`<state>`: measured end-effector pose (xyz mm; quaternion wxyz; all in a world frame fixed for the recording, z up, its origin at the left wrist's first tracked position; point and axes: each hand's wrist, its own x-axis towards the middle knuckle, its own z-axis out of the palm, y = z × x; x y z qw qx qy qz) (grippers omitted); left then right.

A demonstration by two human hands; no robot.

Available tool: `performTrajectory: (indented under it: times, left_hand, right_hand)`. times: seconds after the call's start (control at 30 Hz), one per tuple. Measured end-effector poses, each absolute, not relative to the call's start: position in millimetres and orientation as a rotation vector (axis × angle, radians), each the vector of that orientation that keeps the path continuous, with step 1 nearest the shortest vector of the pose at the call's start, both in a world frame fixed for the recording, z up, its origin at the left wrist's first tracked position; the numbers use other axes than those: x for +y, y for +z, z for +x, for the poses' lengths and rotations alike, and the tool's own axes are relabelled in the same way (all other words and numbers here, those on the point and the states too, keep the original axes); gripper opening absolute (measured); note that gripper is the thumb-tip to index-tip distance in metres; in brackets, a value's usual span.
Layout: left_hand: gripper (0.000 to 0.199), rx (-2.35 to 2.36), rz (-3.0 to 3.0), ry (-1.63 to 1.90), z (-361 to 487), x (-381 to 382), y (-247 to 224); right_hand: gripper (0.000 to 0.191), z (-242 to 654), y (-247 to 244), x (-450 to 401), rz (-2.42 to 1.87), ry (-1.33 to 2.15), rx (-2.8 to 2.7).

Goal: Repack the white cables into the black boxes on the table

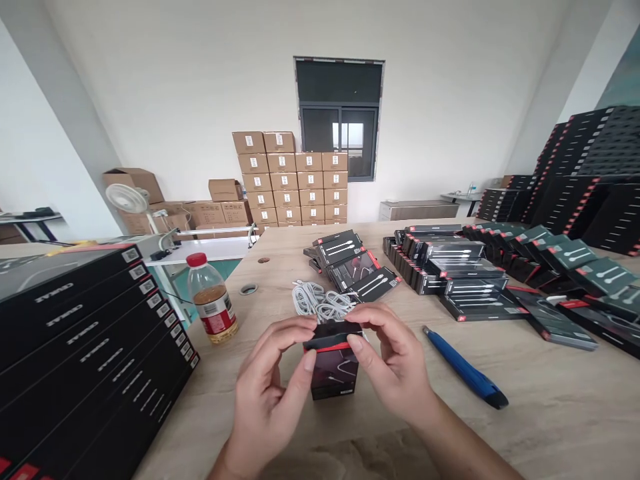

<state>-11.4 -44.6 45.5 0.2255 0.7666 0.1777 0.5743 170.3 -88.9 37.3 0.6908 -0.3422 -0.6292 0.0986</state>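
A small black cable box (334, 373) with a red edge stands upright on the table in front of me. My left hand (273, 380) grips its upper left corner between thumb and fingers. On the opposite corner, my right hand (393, 357) pinches the top edge the same way. The box's dark top flap (334, 331) shows between my fingertips; I cannot tell whether it is fully closed. Just behind the box lie coiled white cables (320, 300), partly hidden by my right fingers. Several flat black cable boxes (345, 257) are heaped beyond them.
A blue-handled tool (465, 367) lies at right. Rows of packaged boxes (465, 267) fill the right side, with tall stacks behind. At left are stacked black boxes (90, 353), a red-capped bottle (213, 300) and a tape roll (248, 289). Cartons (285, 180) stand by the wall.
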Motion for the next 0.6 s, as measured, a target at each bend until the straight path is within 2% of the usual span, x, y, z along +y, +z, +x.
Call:
performTrajectory:
  times: [0.6]
  left_hand:
    - [0.029,0.444,2.288,1.478,-24.9,-42.8,53.4]
  right_hand:
    - [0.021,189.6,59.9,-96.8,-0.712,0.587,-1.631]
